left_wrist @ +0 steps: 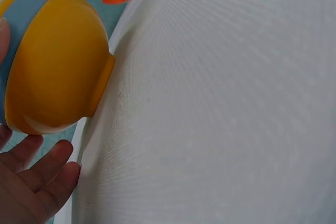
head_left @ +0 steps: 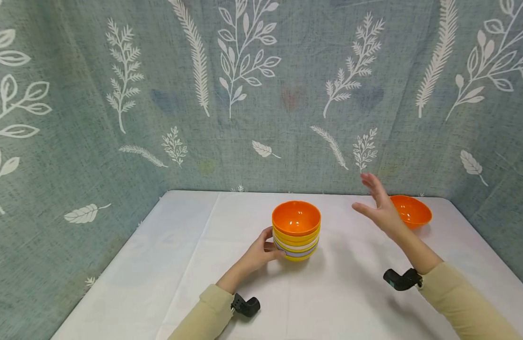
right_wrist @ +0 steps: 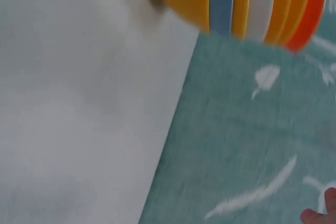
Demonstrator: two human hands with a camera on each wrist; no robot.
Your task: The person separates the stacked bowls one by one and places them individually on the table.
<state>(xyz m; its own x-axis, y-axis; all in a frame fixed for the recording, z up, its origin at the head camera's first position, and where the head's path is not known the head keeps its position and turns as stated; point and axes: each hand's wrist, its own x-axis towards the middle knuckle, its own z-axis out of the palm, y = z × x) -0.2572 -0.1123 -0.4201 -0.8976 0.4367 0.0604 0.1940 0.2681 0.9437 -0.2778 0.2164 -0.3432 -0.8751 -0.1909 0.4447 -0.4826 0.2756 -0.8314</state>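
A stack of nested bowls [head_left: 296, 242] stands upright, orange on top, yellow, white and grey-blue between, yellow at the base; the left hand [head_left: 262, 251] grips its left side. Right of the stack, farther back, a lone orange bowl [head_left: 414, 213] sits mouth up, near the right hand [head_left: 382, 210].

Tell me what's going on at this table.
A person's left hand holds the side of a stack of bowls standing on the white table. The stack has an orange bowl on top and a yellow one at the bottom. The right hand is raised and empty, its fingers apart. Another orange bowl sits alone toward the table's far right, partly hidden behind that hand and wrist.
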